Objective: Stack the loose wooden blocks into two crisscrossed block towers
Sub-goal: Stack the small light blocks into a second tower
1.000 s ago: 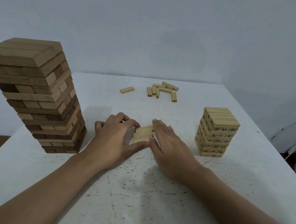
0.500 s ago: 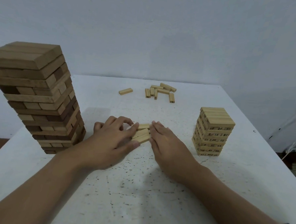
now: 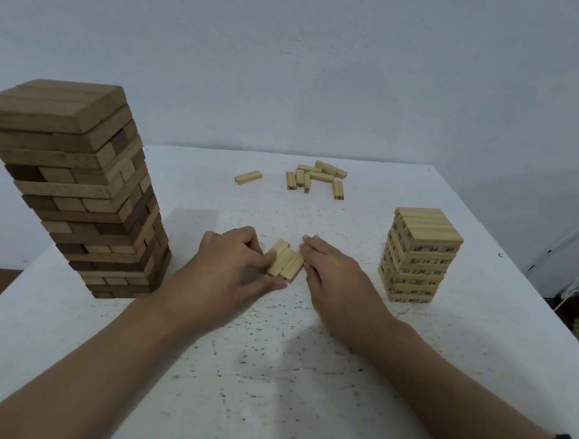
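Three pale small blocks (image 3: 285,261) lie side by side on the white table (image 3: 273,369), angled toward the far left. My left hand (image 3: 226,269) has curled fingers against their left side and its thumb at their near end. My right hand (image 3: 332,272) lies with straight fingers pressed along their right side. A tall tower of large brown blocks (image 3: 78,191) stands at the left. A shorter tower of pale numbered blocks (image 3: 418,256) stands at the right. Several loose pale blocks (image 3: 315,178) lie at the far middle, with one single block (image 3: 248,177) to their left.
The table's right edge runs close behind the small tower, with a white cord (image 3: 576,291) beyond it. The wall (image 3: 289,68) closes the far side. Bare speckled tabletop lies between my forearms.
The three blocks between my hands have turned from lying crosswise to pointing away at an angle. My hands stayed on either side of them.
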Tool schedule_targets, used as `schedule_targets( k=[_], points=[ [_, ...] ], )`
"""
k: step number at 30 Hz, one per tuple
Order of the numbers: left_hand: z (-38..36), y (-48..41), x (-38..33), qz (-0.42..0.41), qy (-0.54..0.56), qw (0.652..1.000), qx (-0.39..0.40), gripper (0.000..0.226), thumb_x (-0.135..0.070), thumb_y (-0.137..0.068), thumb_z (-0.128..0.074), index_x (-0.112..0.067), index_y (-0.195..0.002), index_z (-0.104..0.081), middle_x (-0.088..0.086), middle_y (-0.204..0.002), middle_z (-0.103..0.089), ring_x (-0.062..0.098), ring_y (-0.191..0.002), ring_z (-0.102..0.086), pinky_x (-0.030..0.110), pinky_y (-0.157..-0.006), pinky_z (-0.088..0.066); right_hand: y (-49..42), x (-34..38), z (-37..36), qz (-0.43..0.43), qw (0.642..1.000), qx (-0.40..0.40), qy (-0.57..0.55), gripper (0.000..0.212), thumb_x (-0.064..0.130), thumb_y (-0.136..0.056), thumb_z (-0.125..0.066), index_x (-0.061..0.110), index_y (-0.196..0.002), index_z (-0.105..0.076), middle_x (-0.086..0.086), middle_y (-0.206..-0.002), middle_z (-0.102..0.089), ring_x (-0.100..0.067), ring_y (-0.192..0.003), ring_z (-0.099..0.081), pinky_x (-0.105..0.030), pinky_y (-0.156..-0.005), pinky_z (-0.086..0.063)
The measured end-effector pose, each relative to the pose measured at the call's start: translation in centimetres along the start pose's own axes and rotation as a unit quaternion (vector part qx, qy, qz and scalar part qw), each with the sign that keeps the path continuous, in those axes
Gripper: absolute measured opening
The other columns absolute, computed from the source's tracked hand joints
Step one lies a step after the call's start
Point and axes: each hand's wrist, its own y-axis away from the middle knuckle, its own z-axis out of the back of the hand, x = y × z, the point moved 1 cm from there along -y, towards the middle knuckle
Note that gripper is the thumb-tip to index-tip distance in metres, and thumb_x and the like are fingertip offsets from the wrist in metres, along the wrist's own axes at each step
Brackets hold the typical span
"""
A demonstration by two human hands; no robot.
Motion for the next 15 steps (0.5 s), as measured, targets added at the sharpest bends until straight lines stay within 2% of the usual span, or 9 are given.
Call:
schedule_targets(
  k=[3, 4, 7, 9, 12, 15],
  points=[
    [0.21, -0.09, 0.54, -0.041, 0.031, 0.998, -0.022, 0.033, -0.051, -0.085, -0.073, -0.03, -0.11, -0.079, -0.014, -0.085, -0.058, 0.005, -0.085, -0.059, 0.049, -0.087, -0.048, 0.03, -0.06, 0.0, 0.003, 1.0, -0.004, -0.005, 0.046, 0.01, -0.108, -0.037, 0.01, -0.153, -0.04, -0.003, -0.163, -0.031, -0.012, -0.153, -0.02, -0.023, -0.122, -0.015],
    [0.24, -0.2, 0.57, -0.044, 0.043, 0.998, -0.034, 0.029, -0.048, -0.083, -0.076, -0.031, -0.105, -0.08, -0.014, -0.082, -0.06, 0.005, -0.083, -0.061, 0.05, -0.086, -0.049, 0.0, -0.11, 0.03, 0.003, 1.0, -0.003, -0.009, 0.045, 0.01, -0.108, -0.037, 0.01, -0.153, -0.04, -0.003, -0.163, -0.032, -0.013, -0.153, -0.02, -0.024, -0.123, -0.015],
    [0.31, -0.39, 0.38, -0.053, 0.071, 0.995, -0.053, 0.03, -0.054, -0.074, -0.08, -0.03, -0.092, -0.083, -0.016, -0.077, -0.065, 0.005, -0.078, -0.064, 0.049, -0.079, -0.052, -0.06, -0.25, 0.08, 0.002, 1.0, 0.0, -0.023, 0.044, 0.01, -0.108, -0.037, 0.012, -0.151, -0.044, -0.003, -0.163, -0.033, -0.014, -0.153, -0.021, -0.028, -0.124, -0.019],
    [0.3, -0.42, 0.23, -0.056, 0.079, 0.993, -0.063, 0.034, -0.057, -0.071, -0.082, -0.029, -0.089, -0.083, -0.017, -0.082, -0.066, 0.006, -0.083, -0.064, 0.045, -0.078, -0.053, -0.01, -0.26, 0.15, 0.004, 1.0, -0.001, -0.029, 0.043, 0.009, -0.108, -0.038, 0.013, -0.15, -0.046, -0.003, -0.162, -0.034, -0.015, -0.153, -0.021, -0.029, -0.124, -0.021],
    [0.45, -0.25, 0.04, -0.03, 0.095, 0.992, -0.075, 0.032, -0.048, -0.068, -0.084, -0.027, -0.091, -0.083, -0.018, -0.097, -0.065, 0.002, -0.096, -0.061, 0.033, -0.083, -0.054, 0.05, -0.2, 0.21, 0.007, 0.999, -0.002, -0.033, 0.043, 0.009, -0.107, -0.038, 0.015, -0.149, -0.048, -0.004, -0.162, -0.035, -0.016, -0.153, -0.023, -0.032, -0.123, -0.023],
    [0.41, -0.11, -0.09, -0.02, 0.105, 0.992, -0.071, 0.031, -0.042, -0.066, -0.088, -0.025, -0.092, -0.082, -0.016, -0.102, -0.07, 0.001, -0.099, -0.063, 0.027, -0.086, -0.052, 0.08, -0.23, 0.19, 0.005, 0.999, -0.004, -0.04, 0.043, 0.01, -0.108, -0.038, 0.015, -0.149, -0.048, -0.004, -0.161, -0.037, -0.016, -0.152, -0.024, -0.031, -0.123, -0.023]
  ],
)
